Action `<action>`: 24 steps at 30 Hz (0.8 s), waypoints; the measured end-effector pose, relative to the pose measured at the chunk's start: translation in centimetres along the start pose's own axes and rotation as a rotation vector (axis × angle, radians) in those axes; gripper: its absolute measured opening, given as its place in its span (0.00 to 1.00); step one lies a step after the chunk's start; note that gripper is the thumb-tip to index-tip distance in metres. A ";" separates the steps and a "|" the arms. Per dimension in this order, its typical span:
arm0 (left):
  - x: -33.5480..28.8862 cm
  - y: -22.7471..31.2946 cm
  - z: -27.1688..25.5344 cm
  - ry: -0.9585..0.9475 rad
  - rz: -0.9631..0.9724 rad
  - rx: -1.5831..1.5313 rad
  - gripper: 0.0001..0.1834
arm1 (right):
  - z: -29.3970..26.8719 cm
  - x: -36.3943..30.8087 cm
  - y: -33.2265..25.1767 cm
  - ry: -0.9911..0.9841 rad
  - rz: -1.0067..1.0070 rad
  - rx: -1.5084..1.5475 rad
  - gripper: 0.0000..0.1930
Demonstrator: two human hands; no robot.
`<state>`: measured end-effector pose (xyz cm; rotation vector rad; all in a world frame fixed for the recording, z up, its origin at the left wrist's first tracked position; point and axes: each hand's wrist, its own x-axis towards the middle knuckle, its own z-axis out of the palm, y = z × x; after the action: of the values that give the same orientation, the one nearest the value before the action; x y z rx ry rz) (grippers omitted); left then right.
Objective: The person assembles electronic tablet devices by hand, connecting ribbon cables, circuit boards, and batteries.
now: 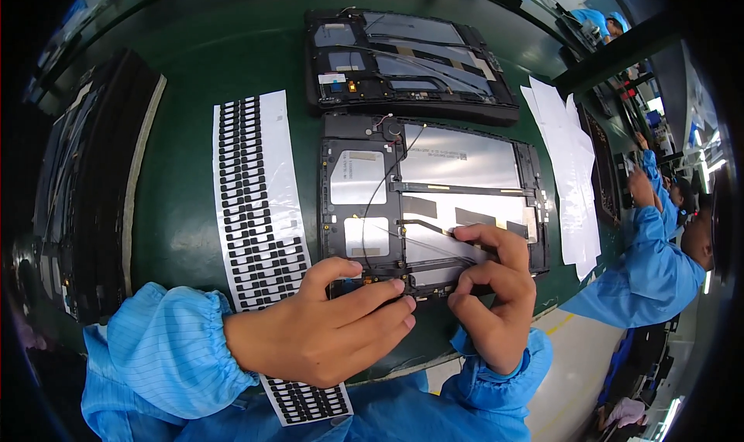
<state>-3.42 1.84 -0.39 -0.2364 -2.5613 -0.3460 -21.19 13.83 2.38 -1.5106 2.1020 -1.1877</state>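
In front of me lies an opened tablet-like device (461, 159), its silver panels, black frame and thin cables showing. My left hand (325, 326) is palm down at its near left corner, fingers spread and fingertips along the near edge. No object shows in it. My right hand (500, 295) is at the near edge, right of the middle. One finger reaches onto the panel beside a black cable (425, 225); the thumb and another finger close together at the edge. What they pinch is too small to tell. A white sheet of small black stickers (267, 186) runs under my left forearm.
A second opened device (411, 62) lies behind the first. More dark units (85, 186) are stacked at the left. White papers (564, 178) lie on the right by a dark tray (601, 163). A co-worker in a blue sleeve (643, 279) works farther right.
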 end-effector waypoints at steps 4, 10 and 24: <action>0.3 0.2 0.3 -0.003 0.004 -0.007 0.13 | 0.1 0.0 -0.1 -0.006 -0.004 -0.005 0.04; 1.1 0.1 0.5 -0.154 0.094 0.124 0.14 | -0.7 -0.1 -0.4 -0.059 -0.031 -0.098 0.04; 0.8 0.3 0.8 -0.147 0.069 0.121 0.14 | -0.5 -0.9 0.8 -0.016 -0.144 -0.039 0.09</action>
<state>-4.40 2.42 -0.51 -0.3148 -2.6992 -0.1512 -21.64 14.98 1.88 -1.7084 2.0476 -1.1846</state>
